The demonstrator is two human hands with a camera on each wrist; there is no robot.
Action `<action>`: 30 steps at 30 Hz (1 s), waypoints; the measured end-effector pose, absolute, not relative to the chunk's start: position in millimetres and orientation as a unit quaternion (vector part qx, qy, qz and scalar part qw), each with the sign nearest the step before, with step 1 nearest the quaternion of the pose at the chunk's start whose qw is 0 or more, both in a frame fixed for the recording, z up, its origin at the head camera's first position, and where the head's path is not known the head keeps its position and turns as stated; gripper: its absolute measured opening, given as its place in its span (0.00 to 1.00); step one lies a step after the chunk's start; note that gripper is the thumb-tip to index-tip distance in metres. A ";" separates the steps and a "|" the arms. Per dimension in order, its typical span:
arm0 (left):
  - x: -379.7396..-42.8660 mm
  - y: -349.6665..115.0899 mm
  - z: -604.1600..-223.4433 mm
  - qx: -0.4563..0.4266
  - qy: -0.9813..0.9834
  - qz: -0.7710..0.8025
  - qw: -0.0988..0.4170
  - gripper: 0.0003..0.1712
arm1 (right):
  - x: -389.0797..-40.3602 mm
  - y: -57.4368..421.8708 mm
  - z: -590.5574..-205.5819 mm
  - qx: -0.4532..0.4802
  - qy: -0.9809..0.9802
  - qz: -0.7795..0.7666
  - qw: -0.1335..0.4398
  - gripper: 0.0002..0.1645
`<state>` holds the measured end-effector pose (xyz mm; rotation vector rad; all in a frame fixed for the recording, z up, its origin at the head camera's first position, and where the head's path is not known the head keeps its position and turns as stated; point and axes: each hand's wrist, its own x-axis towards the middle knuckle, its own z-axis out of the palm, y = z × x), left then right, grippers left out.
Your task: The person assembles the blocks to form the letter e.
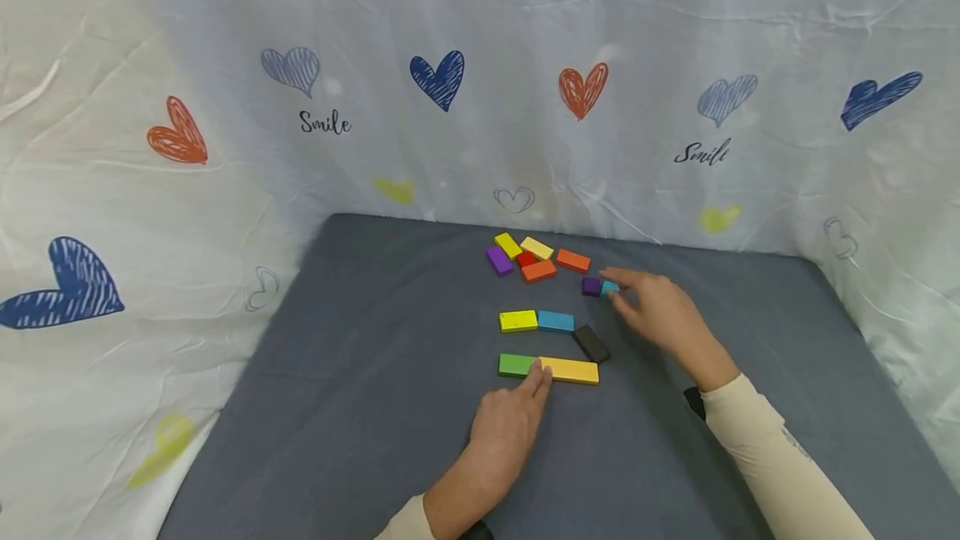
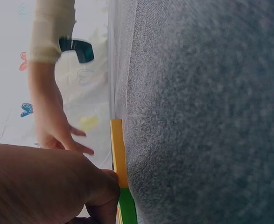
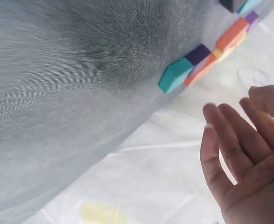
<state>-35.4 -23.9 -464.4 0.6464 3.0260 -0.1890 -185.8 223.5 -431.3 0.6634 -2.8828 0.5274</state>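
My left hand [image 1: 501, 433] reaches in from the front, its extended fingertips touching the seam where a green block [image 1: 516, 365] meets a yellow-orange block [image 1: 573, 371] end to end. Fingers of my right hand [image 1: 666, 317] are spread around a small teal block [image 1: 611, 288], which abuts a dark purple block [image 1: 592, 287]. In the right wrist view there is a gap between those fingers and the teal block [image 3: 176, 75]. Behind the left hand's row lie a yellow block [image 1: 518, 321] and a blue block [image 1: 556, 322], end to end. A black block [image 1: 592, 344] sits askew beside them.
Toward the back lies a loose cluster: a purple block [image 1: 499, 261], a yellow block [image 1: 507, 245], a pale yellow block [image 1: 537, 247], a red block [image 1: 526, 259] and two orange blocks. Grey cloth [image 1: 375, 340] covers the table. A white heart-printed curtain [image 1: 495, 132] hangs behind it.
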 end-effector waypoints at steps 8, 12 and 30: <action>-35.5 -24.3 -464.5 0.210 0.975 -0.073 0.021 0.46 | -227.3 200.5 -439.5 0.188 -0.966 0.169 0.059 0.23; -34.3 -24.8 -465.2 0.210 0.974 -0.082 0.010 0.44 | -240.0 190.0 -443.5 0.176 -0.971 0.155 0.039 0.24; -33.9 -25.4 -467.4 0.211 0.974 -0.079 -0.004 0.43 | -263.1 176.0 -449.1 0.155 -0.982 0.106 0.024 0.24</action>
